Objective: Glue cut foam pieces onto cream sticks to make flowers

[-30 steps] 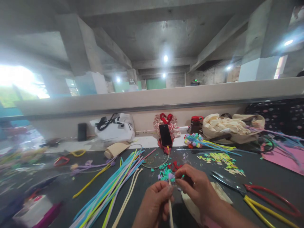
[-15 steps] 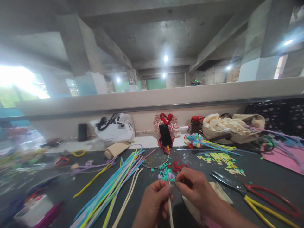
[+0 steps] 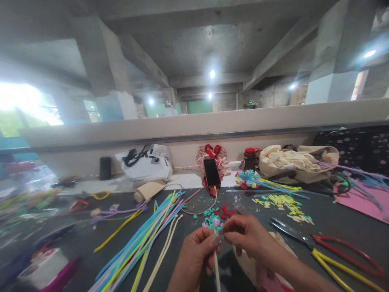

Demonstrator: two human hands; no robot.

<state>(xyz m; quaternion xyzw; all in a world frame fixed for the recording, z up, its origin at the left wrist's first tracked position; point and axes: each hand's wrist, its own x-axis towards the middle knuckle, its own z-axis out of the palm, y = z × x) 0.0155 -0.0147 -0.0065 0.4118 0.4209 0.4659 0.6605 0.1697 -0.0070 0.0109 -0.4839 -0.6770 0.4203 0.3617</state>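
Observation:
My left hand (image 3: 199, 253) pinches a cream strip (image 3: 216, 267) just below its upper end, and the strip runs down to the bottom edge. To its right, my right hand (image 3: 247, 235) has its thumb and forefinger pressed close together beside the strip's tip; whatever may be between them is too small to make out. Directly beyond the fingertips is a small pile of teal and lilac pieces (image 3: 211, 221), with red pieces (image 3: 226, 212) behind it. Long blue, yellow and lilac strips (image 3: 142, 239) lie to the left, beside two cream strips (image 3: 165, 251).
Large scissors (image 3: 313, 245) with red and yellow handles lie at the right, below yellow-green pieces (image 3: 282, 202). A phone (image 3: 212, 172) with a cable leans on a patterned bag at the back. A bottle (image 3: 250, 159) and a white bag (image 3: 147, 164) stand along the wall.
My right hand has moved slightly up and left, its fingertips now a little away from the strip. The strip's lower part has shifted slightly left in my left hand.

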